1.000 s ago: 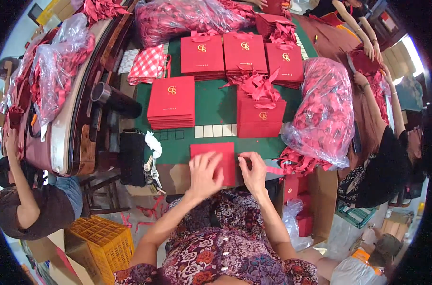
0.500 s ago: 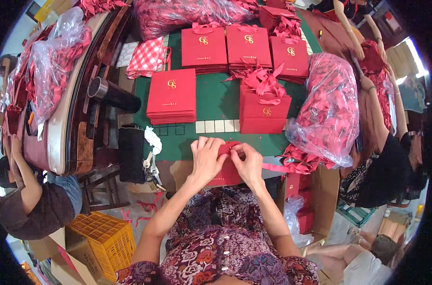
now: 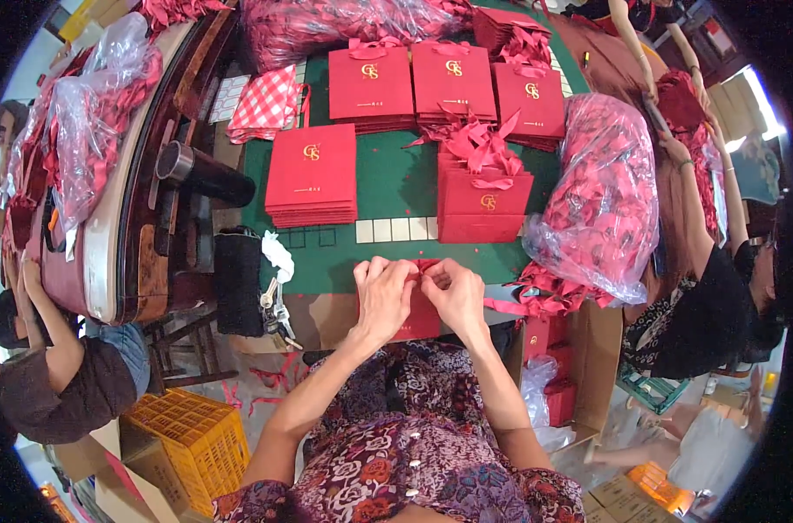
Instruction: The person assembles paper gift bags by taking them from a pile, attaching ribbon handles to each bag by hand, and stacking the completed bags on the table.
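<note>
A red paper gift bag (image 3: 420, 326) lies in front of me at the near edge of the green table, partly covered by my hands. My left hand (image 3: 385, 298) is closed at its upper left, with curled fingers gripping the top of the bag. On the other side my right hand (image 3: 455, 294) pinches at the same top edge, its fingertips close to the left ones. Whether a thin ribbon is between the fingertips is too small to tell. Red ribbons (image 3: 549, 292) lie just right of my right hand, below a clear plastic bag stuffed with red ribbons (image 3: 599, 196).
Beyond my hands stand a flat stack of red bags (image 3: 312, 174) and red bags with tied ribbons (image 3: 485, 205). Keys (image 3: 279, 309) and a black pouch (image 3: 238, 283) are left, near a dark tumbler (image 3: 206, 174). A cardboard box (image 3: 599, 366) stands right. People work at both sides.
Both hands stay at the bag's top edge, the fingertips shifting slightly and the left fingers curling more. At right, a co-worker's hands have moved, and a person in the lower right background has shifted.
</note>
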Motion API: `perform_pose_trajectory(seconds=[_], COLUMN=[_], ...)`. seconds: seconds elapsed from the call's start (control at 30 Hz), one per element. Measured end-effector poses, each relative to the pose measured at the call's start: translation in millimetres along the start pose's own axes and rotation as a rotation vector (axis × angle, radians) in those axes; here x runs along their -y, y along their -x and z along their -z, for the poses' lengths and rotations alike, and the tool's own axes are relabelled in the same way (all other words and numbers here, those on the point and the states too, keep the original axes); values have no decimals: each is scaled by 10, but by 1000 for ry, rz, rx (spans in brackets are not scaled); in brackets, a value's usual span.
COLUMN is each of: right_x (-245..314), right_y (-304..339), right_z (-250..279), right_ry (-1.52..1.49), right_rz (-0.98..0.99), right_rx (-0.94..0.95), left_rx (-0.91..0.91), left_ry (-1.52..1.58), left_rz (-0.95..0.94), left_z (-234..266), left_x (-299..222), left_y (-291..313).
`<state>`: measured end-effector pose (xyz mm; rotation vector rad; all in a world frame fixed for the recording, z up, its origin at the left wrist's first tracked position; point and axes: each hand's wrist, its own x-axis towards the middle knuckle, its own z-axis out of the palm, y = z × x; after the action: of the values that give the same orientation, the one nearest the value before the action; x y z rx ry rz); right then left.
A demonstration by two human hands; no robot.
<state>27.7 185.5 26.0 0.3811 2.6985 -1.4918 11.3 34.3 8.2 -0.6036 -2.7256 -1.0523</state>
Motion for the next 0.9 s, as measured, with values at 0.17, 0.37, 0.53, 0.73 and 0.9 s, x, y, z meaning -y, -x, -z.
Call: perform_pose_trajectory(seconds=[0.17, 0.37, 0.53, 0.73, 0.9], right_x=[-5, -17, -21, -85, -49], right_y=[33, 88, 100, 106, 65], right_z=[-30, -7, 22, -31, 105], right_ry=[94, -79, 29, 64, -102], right_rz=[110, 130, 203, 191, 205], right_rx=[-61, -89, -114, -115, -99], left_rx=[41, 65, 37, 57, 144], left_ry=[58, 83, 100, 119, 118], left_rz=[-25, 62, 74, 30, 67], left_z=[-17, 46, 65, 50, 113], left_x=[13, 32, -9, -12, 11], left_y=[-26, -78, -91, -83, -115])
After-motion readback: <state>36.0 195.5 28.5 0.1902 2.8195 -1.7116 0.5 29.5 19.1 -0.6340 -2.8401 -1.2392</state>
